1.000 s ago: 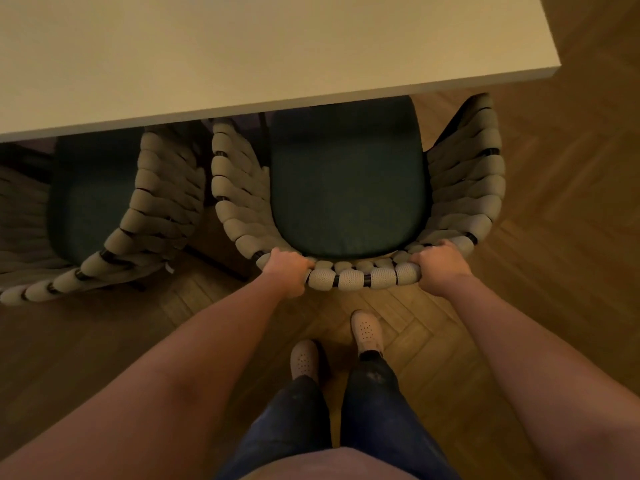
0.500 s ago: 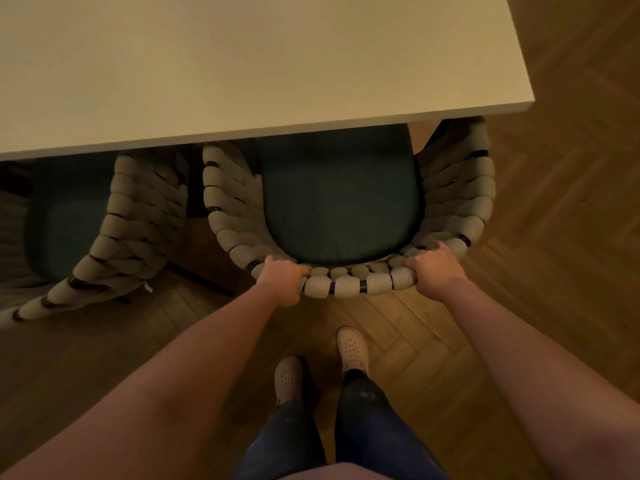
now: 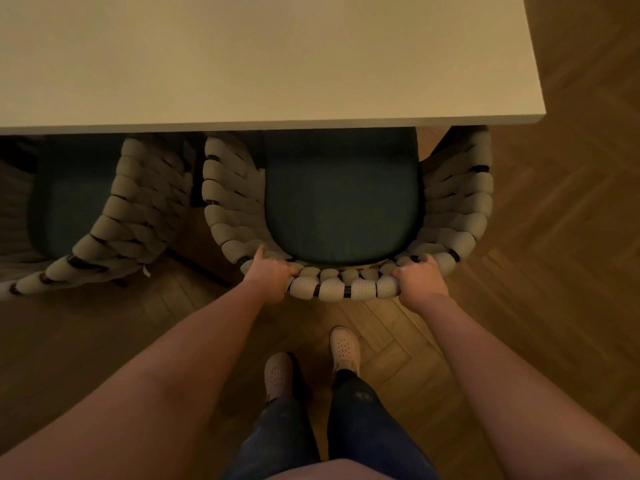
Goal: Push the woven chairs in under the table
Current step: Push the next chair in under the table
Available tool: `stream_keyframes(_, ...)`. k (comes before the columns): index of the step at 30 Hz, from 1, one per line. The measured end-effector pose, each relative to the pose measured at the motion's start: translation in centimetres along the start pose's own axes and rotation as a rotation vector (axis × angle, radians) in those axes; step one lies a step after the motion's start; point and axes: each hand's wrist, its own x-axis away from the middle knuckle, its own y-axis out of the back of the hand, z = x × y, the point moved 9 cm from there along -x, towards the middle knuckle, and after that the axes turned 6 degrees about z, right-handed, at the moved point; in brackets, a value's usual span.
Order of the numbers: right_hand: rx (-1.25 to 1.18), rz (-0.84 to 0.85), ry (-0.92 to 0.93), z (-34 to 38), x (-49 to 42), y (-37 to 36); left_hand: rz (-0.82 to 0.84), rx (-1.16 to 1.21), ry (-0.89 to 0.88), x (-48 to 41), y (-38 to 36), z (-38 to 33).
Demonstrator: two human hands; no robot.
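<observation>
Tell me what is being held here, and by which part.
The left hand and right hand both grip the woven chair straight ahead by the top rim of its backrest, one toward each end.

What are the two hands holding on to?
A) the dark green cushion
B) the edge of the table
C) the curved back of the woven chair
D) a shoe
C: the left hand and the right hand each grip the curved back rim of the woven chair, one near each end of it, and neither touches the table.
</observation>
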Motion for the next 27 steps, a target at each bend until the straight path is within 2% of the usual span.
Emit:
stream_keyframes(9, -0.029, -0.027, -0.027, 0.0, 0.6, -0.6, 0.027, -0.072, 0.036, -0.1, -0.8, 0.1)
stream_keyframes(27, 0.0, -0.025, 0.0, -1.5, 0.1, 0.3, 0.01, -0.06, -0.015, -0.5, 1.1, -0.7)
